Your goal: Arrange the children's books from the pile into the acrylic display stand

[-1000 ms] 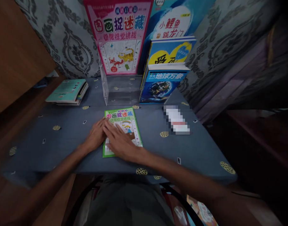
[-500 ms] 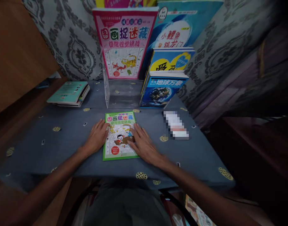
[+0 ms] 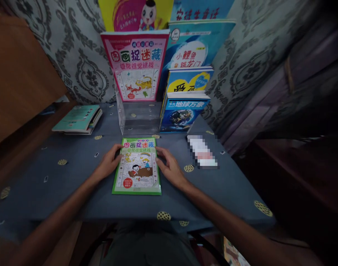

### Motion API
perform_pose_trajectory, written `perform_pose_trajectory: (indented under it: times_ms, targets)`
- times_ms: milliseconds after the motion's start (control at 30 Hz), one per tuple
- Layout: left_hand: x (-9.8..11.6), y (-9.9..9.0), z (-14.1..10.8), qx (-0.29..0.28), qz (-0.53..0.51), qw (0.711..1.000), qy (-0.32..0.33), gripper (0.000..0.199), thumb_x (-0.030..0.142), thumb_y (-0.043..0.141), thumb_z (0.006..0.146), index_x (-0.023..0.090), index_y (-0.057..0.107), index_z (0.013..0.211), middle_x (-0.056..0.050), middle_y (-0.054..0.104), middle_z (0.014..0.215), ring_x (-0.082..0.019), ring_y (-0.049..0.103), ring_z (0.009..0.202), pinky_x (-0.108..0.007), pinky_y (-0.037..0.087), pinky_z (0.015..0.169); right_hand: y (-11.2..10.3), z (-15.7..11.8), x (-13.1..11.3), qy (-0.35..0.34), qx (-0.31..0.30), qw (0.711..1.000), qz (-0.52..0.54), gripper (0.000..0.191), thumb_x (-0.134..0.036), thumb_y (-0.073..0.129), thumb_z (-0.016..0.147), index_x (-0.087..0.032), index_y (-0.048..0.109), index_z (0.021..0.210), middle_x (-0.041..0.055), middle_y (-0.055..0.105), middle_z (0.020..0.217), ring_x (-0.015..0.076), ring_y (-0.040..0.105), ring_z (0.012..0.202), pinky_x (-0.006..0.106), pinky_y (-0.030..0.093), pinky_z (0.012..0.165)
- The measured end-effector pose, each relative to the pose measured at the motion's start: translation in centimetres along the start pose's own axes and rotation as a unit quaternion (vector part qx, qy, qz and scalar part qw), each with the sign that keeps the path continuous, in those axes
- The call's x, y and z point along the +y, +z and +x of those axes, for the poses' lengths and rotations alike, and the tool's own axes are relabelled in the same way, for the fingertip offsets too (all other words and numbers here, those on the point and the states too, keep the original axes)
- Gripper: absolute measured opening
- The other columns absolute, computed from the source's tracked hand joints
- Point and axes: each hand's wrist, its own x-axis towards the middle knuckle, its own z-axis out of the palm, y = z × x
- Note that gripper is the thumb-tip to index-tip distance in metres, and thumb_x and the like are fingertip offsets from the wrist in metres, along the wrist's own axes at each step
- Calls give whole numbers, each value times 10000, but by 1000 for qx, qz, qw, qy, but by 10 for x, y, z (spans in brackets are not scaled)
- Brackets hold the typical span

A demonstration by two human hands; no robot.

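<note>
A green-bordered picture book (image 3: 140, 170) is in front of me, its cover showing two cartoon children by a brown log. Its left edge is held near the top by my left hand (image 3: 111, 159), thumb against the side. On the opposite edge, my right hand (image 3: 170, 164) grips with thumb and fingers at the upper corner. The fingertips are partly hidden by the book's edges. Whether the book lies flat or is slightly raised off the cloth, I cannot tell.
Behind the book stands a clear display rack (image 3: 138, 126) holding a pink picture book (image 3: 137, 74), a blue earth book (image 3: 182, 114) and several others. A short stack of books (image 3: 77, 119) lies left on the blue tablecloth (image 3: 75, 177). A pixelated phone-like object (image 3: 202, 152) rests right.
My right hand has moved off the cover to the right edge, uncovering the picture. The left hand stays at the left edge, and the view has tilted up slightly.
</note>
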Motion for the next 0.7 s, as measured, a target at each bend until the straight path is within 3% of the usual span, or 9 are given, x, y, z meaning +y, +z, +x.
perform_pose_trajectory:
  times_ms: [67, 133, 233, 333, 433, 500, 567, 633, 700]
  targets:
    - [4, 1, 4, 45, -150, 985, -72, 312, 330, 610, 807, 217, 541, 1089, -87, 697, 1187, -240, 668, 1103, -426, 538, 963, 2, 3, 7, 27, 9, 999, 39, 422, -336, 541, 914, -236, 546, 1324, 122, 614, 1320, 268, 640, 1161, 471, 546, 978]
    - [8, 6, 5, 83, -279, 943, -161, 359, 335, 682, 756, 215, 540, 1064, -71, 721, 1115, -223, 706, 1007, -367, 582, 845, 6, 7, 15, 43, 16, 996, 83, 433, -342, 550, 904, -242, 542, 1326, 119, 623, 1308, 261, 645, 1161, 454, 559, 962]
    - [16, 14, 5, 79, -395, 880, -251, 332, 296, 749, 693, 186, 584, 959, -69, 751, 938, -246, 737, 894, -354, 605, 744, 13, 11, 27, 65, 39, 990, 123, 485, -373, 597, 863, -230, 545, 1323, 135, 622, 1297, 258, 658, 1123, 433, 581, 916]
    - [25, 16, 8, 65, -440, 860, -251, 282, 258, 768, 673, 164, 610, 886, -85, 764, 893, -270, 743, 908, -371, 617, 767, 13, 14, 28, 87, 59, 986, 131, 562, -424, 687, 789, -201, 575, 1292, 151, 631, 1283, 270, 666, 1071, 430, 589, 865]
    - [37, 14, 14, 87, -453, 860, -218, 300, 267, 769, 687, 163, 621, 927, -79, 775, 934, -263, 743, 947, -372, 621, 810, 7, 16, 16, 99, -20, 978, 182, 469, -491, 708, 790, -195, 662, 1150, 92, 729, 1050, 220, 686, 858, 351, 588, 712]
    - [45, 12, 16, 112, -464, 857, -193, 333, 291, 774, 697, 175, 620, 968, -68, 778, 971, -259, 743, 963, -372, 622, 829, 2, 17, 6, 117, -85, 964, 225, 408, -534, 712, 792, -193, 696, 1015, 33, 729, 830, 154, 623, 634, 250, 503, 521]
    - [53, 13, 15, 116, -475, 854, -179, 383, 322, 783, 703, 195, 617, 1023, -56, 780, 999, -259, 745, 966, -378, 626, 834, -2, 17, -2, 132, -97, 953, 254, 407, -570, 725, 774, -195, 691, 928, -6, 688, 710, 104, 511, 495, 195, 366, 412]
    - [58, 17, 10, 89, -480, 852, -189, 450, 348, 805, 693, 212, 613, 1076, -54, 784, 1002, -270, 752, 946, -392, 632, 820, -5, 18, -9, 116, -72, 954, 268, 404, -588, 726, 770, -201, 673, 875, -16, 671, 695, 99, 494, 487, 197, 365, 425]
    - [61, 20, 5, 54, -479, 852, -206, 518, 373, 841, 657, 208, 614, 1093, -71, 788, 985, -291, 759, 899, -410, 638, 792, -9, 19, -15, 73, -46, 962, 257, 381, -587, 704, 797, -210, 661, 832, -7, 679, 724, 132, 564, 564, 237, 454, 514]
